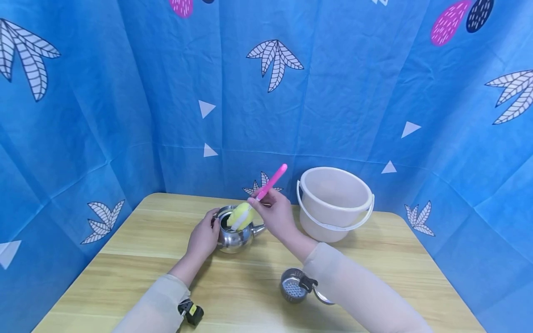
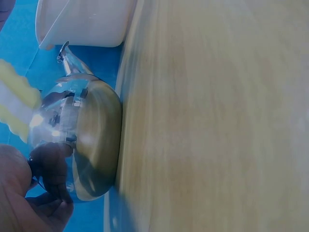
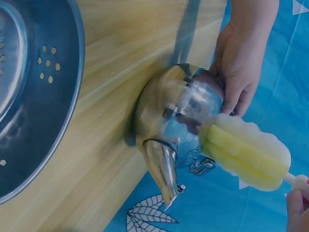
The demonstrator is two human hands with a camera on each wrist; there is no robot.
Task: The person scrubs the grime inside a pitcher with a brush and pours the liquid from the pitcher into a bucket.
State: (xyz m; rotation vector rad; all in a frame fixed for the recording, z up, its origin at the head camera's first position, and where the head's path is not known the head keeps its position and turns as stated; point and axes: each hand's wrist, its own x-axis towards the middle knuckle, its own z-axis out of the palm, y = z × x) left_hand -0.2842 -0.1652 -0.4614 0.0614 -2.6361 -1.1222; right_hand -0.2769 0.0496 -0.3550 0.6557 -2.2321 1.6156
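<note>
A shiny steel teapot (image 1: 234, 241) with a short spout stands upright on the table, its top uncovered. My left hand (image 1: 204, 237) grips it on the side away from the spout, thumb and fingers curled there in the left wrist view. Between the fingers of my right hand (image 1: 275, 213) is the pink handle (image 1: 272, 181) of a sponge brush, held at a slant. The brush's yellow-and-white sponge head (image 3: 248, 154) has its lower end at the teapot's opening. How far in it reaches is hard to see.
Behind my right hand stands a white bucket (image 1: 318, 216) with its bail lowered. A perforated metal strainer (image 1: 293, 287) lies nearer on the wooden table (image 1: 137, 268), with a round metal piece (image 1: 322, 296) partly under my right sleeve. Blue patterned cloth (image 1: 266, 120) hangs around the table.
</note>
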